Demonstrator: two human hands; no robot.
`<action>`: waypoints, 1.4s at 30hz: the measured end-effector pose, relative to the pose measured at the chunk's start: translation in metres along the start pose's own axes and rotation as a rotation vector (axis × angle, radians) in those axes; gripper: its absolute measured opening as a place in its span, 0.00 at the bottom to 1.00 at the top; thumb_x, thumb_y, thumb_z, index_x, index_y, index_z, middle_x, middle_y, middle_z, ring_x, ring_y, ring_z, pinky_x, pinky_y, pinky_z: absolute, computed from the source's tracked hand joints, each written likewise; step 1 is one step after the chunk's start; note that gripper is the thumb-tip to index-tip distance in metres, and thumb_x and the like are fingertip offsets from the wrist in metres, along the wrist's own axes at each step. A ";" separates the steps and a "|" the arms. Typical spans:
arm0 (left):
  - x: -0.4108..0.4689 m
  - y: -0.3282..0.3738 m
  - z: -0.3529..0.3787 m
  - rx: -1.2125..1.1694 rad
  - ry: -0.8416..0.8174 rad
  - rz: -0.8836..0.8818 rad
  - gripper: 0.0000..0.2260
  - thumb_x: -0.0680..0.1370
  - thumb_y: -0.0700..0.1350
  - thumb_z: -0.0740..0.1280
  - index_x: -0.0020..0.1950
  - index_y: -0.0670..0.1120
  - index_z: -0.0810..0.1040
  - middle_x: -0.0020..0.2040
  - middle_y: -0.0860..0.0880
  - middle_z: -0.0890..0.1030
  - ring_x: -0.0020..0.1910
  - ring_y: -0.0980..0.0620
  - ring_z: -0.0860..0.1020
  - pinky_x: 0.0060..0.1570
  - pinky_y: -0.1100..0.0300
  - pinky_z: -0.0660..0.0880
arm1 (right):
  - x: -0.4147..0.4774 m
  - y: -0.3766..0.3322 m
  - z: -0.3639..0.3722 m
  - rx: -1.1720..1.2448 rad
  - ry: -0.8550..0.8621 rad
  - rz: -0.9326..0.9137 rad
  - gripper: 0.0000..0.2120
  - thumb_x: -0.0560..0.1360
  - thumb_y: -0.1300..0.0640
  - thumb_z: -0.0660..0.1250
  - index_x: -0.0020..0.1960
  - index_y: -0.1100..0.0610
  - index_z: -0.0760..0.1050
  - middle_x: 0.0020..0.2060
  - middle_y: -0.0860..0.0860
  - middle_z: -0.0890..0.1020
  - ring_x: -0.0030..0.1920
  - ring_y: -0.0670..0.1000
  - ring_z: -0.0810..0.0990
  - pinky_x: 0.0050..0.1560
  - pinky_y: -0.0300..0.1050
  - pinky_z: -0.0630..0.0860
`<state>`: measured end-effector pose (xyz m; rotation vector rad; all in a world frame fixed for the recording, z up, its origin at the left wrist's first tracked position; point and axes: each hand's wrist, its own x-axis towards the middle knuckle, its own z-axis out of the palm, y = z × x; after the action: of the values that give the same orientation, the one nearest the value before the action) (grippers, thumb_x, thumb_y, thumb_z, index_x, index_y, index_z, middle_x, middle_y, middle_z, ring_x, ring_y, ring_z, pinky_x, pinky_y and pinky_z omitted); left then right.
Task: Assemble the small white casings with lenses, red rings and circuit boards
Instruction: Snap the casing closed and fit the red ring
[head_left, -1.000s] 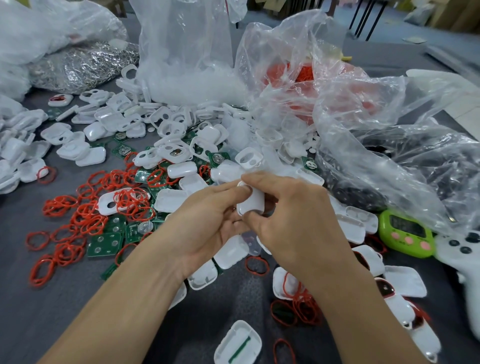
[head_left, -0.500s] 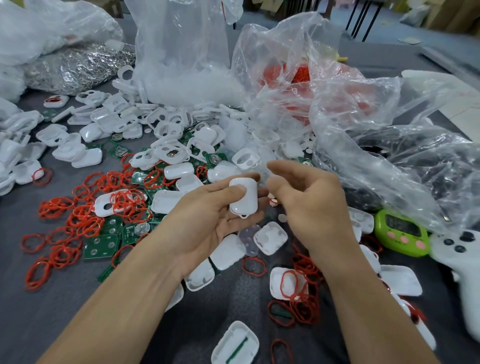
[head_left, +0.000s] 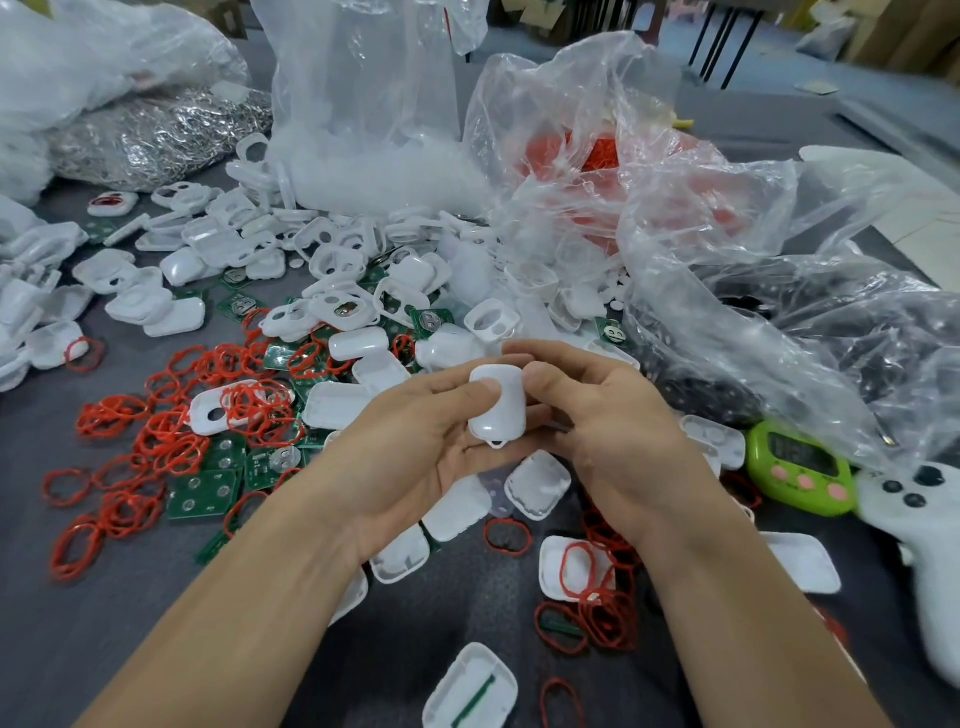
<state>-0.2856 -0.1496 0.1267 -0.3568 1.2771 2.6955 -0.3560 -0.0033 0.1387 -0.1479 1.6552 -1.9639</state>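
Note:
A closed white casing (head_left: 498, 408) is held above the table in the middle of the head view. My left hand (head_left: 421, 452) cradles it, thumb pressed on its top. My right hand (head_left: 613, 431) touches its right side with thumb and fingers. Loose white casing halves (head_left: 332, 312) lie heaped behind my hands. Red rings (head_left: 156, 431) are scattered to the left, with green circuit boards (head_left: 205, 493) among them. More red rings (head_left: 608, 613) lie under my right wrist. What is inside the held casing is hidden.
Clear plastic bags (head_left: 363, 104) of parts stand at the back, one holding red rings (head_left: 602, 156). A silvery bag (head_left: 156, 135) lies far left. A green timer (head_left: 800, 467) and a white controller (head_left: 930, 545) sit right. An open casing half (head_left: 470, 686) lies near the front edge.
A second ago both hands pinched the casing together. My right hand then let go and drew back, and has now come back to touch the casing's right side.

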 end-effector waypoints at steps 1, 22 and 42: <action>0.000 0.000 0.000 0.005 0.000 0.001 0.17 0.75 0.41 0.67 0.63 0.39 0.82 0.60 0.36 0.84 0.60 0.41 0.84 0.51 0.54 0.83 | 0.000 0.001 0.000 -0.016 0.011 -0.015 0.09 0.81 0.66 0.65 0.58 0.61 0.82 0.45 0.55 0.88 0.36 0.52 0.85 0.35 0.45 0.83; 0.004 -0.004 -0.001 0.069 0.144 0.107 0.14 0.82 0.34 0.61 0.56 0.42 0.87 0.59 0.39 0.85 0.60 0.42 0.84 0.53 0.52 0.83 | 0.000 0.007 0.000 -0.369 0.197 -0.105 0.10 0.73 0.44 0.72 0.39 0.49 0.86 0.32 0.54 0.86 0.32 0.51 0.84 0.37 0.45 0.80; -0.002 -0.008 0.007 0.354 0.343 0.323 0.08 0.80 0.39 0.70 0.57 0.45 0.86 0.49 0.36 0.86 0.53 0.33 0.84 0.46 0.47 0.85 | -0.002 0.007 0.004 -0.368 0.117 -0.149 0.08 0.78 0.51 0.69 0.44 0.44 0.87 0.34 0.56 0.87 0.30 0.50 0.82 0.34 0.44 0.75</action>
<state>-0.2833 -0.1391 0.1250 -0.6349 2.0306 2.6497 -0.3502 -0.0058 0.1337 -0.3066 2.1273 -1.7802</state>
